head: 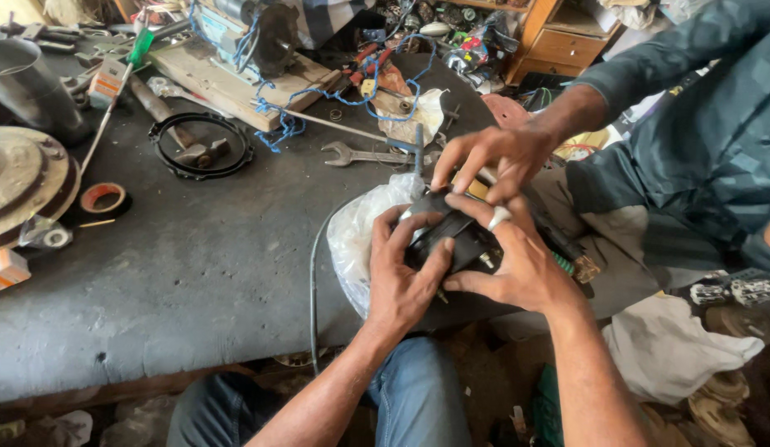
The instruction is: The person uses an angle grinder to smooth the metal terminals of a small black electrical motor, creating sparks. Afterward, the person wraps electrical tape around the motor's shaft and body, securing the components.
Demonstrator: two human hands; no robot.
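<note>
L hand (405, 277) and R hand (517, 265) both clamp a small black electrical part (451, 236) at the near edge of the dark workbench (203, 273). L fingers curl over its left side, thumb pressed on the front; hand closed round it. R hand wraps the right side, index laid across the top, a pale band or tape on that finger; also closed on the part. Can't tell exactly what the part is, looks like a black plastic housing w/ small metal terminals underneath.

Part sits on or just over a crumpled clear plastic bag (360, 232), which lies at the bench edge. A thin dark cable (313, 281) runs down from beside the bag and off the bench.

A second person's hand (488, 157), sleeve in dark teal, reaches in from the right and touches the far side of the same part, fingers spread and bent.

Further back on the bench: open-end spanner (360, 155), blue wire (277, 128) tangled round a wooden board (227, 83), black rubber ring (200, 147) w/ a hammer head inside it, roll of tape (102, 199), big metal disc (21, 178) at far left.
</note>
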